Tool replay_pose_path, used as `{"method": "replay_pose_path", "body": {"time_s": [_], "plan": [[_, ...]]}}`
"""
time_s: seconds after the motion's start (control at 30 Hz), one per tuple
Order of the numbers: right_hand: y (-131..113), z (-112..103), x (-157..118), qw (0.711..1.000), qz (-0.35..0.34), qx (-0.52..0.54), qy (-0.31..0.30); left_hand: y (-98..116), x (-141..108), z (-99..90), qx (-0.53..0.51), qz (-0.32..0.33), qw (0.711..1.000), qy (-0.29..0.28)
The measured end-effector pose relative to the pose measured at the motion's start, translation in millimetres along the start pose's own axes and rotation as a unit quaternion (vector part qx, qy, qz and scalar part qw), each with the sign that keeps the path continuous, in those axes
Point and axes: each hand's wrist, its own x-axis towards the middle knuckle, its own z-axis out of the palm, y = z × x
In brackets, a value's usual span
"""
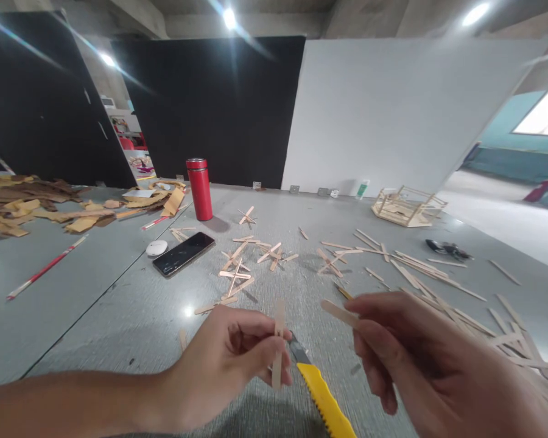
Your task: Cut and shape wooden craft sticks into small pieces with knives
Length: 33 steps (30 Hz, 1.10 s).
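Note:
Pinched between the thumb and fingers of my left hand (242, 359) is a wooden stick (279, 316), held upright above the table. My right hand (406, 353) is closed on another wooden stick (338, 311), which points toward the left. The two sticks are apart. A yellow cutter (322, 395) lies between my hands, its dark blade beside my left fingertips. Just past my hands, crossed wooden sticks (236, 275) stand in small groups on the grey table (274, 213).
A red bottle (201, 191), a phone (184, 254) and a white round case (156, 247) stand or lie at left. Loose sticks (420, 267) spread over the right side, near a wooden frame model (406, 210) and keys (447, 249). Brown scraps (22, 210) cover the far left.

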Motion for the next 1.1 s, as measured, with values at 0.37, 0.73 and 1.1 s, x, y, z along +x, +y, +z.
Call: {"method": "replay_pose_path", "body": {"time_s": [0.37, 0.73, 1.1], "plan": [[13.8, 40.5, 2.6, 0.946, 0.105, 0.211, -0.224, -2.4, -3.2, 9.7, 0.058, -0.068, 0.993, -0.072], [9.8, 26.9, 5.8, 0.953, 0.127, 0.193, -0.198, -1.1, -1.2, 8.2, -0.094, -0.031, 0.993, -0.056], [0.0, 28.4, 12.8, 0.969, 0.097, 0.193, -0.123, -6.4, 9.6, 1.2, -0.190, -0.067, 0.968, -0.151]]}}
